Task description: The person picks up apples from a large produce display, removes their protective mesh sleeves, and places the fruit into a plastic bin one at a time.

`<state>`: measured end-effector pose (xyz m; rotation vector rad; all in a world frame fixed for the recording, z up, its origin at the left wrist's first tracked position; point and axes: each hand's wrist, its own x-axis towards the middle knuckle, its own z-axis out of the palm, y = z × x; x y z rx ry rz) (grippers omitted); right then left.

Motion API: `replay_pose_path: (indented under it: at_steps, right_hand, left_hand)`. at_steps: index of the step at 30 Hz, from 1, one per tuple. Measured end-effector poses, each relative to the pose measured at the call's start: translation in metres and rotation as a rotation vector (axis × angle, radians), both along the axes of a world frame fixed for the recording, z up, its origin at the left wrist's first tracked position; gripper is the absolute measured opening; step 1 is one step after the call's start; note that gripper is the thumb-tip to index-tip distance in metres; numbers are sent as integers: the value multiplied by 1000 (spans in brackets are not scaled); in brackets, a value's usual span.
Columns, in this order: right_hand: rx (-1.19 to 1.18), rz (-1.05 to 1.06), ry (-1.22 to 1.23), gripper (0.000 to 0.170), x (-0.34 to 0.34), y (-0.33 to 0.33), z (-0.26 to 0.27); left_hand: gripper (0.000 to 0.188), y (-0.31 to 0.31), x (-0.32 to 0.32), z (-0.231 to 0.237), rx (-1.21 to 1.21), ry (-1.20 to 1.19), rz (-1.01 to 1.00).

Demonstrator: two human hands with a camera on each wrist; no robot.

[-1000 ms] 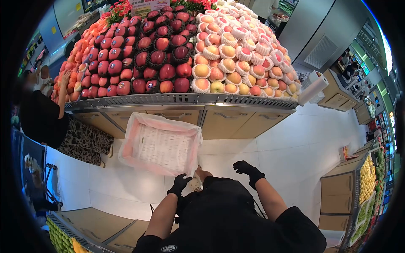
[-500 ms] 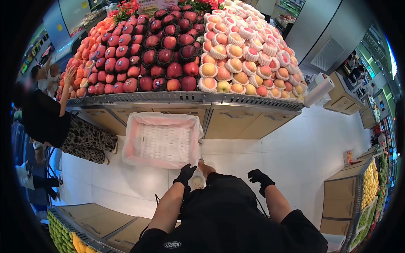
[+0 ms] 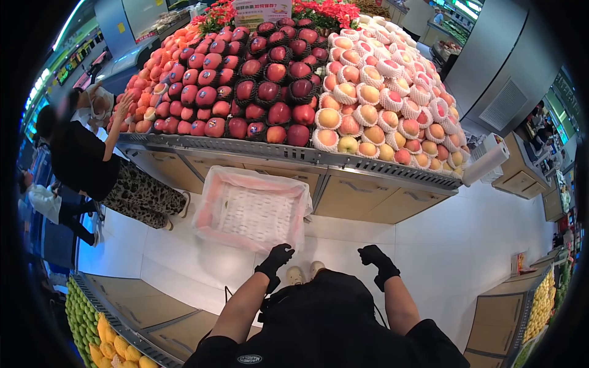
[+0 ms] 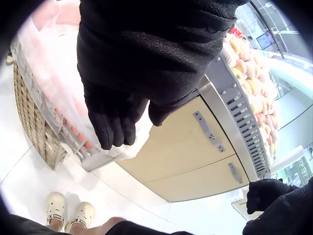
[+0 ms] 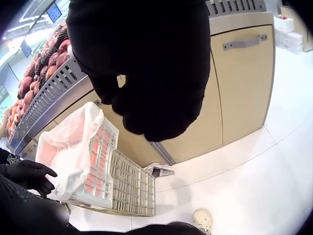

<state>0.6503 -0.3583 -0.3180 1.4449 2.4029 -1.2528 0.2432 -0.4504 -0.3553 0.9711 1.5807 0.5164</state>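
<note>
At the far left, green fruit (image 3: 83,313) lies beside yellow mangoes (image 3: 104,331). Above them stands a person in a black top (image 3: 80,156), one arm stretched to the orange fruit (image 3: 144,92). Next come red apples (image 3: 248,92), some in black nets, several wearing blue stickers too small to read. On the wearer's left sleeve, an oval patch (image 3: 250,359) reads "MAGNETI MARELLI".

Ahead, just below the display stand (image 3: 350,184), sits the plastic-lined crate (image 3: 211,196), pink inside; the right wrist view shows it resting on a lower crate (image 5: 133,188). Behind the apples, a sign (image 3: 262,9) carries Chinese characters, partly legible as "如何保存?".

The left hand (image 3: 276,260), black-gloved, is at the crate's near right corner, its fingers close together and the thumb apart; whether they touch the rim cannot be told. Pale clogs (image 3: 296,275) have strap lettering too small to read. The right hand (image 3: 379,260), also gloved, hangs over the floor, fingers loosely bent and holding nothing. Farther right are peach-coloured fruit in white nets (image 3: 386,110) and a white roll (image 3: 488,159).
</note>
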Motion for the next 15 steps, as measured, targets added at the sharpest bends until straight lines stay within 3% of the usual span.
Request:
replay_pose_path:
  at_steps: [1, 4, 5, 8, 11, 15]
  right_hand:
    - [329, 367, -95, 32, -1, 9, 5]
    - [-417, -662, 110, 25, -29, 21, 56]
    - [-392, -599, 36, 12, -29, 30, 51]
    - [136, -33, 16, 13, -15, 54, -2]
    - [617, 267, 72, 14, -34, 62, 25]
    - [632, 324, 131, 11, -67, 77, 34]
  left_hand:
    - [36, 6, -1, 11, 22, 7, -1]
    - [28, 16, 8, 52, 142, 71, 88]
    - [29, 19, 9, 58, 192, 87, 116]
    - [33, 24, 16, 90, 337, 50, 254]
    - [28, 23, 18, 101, 477, -153, 441]
    - [33, 12, 4, 111, 578, -268, 561]
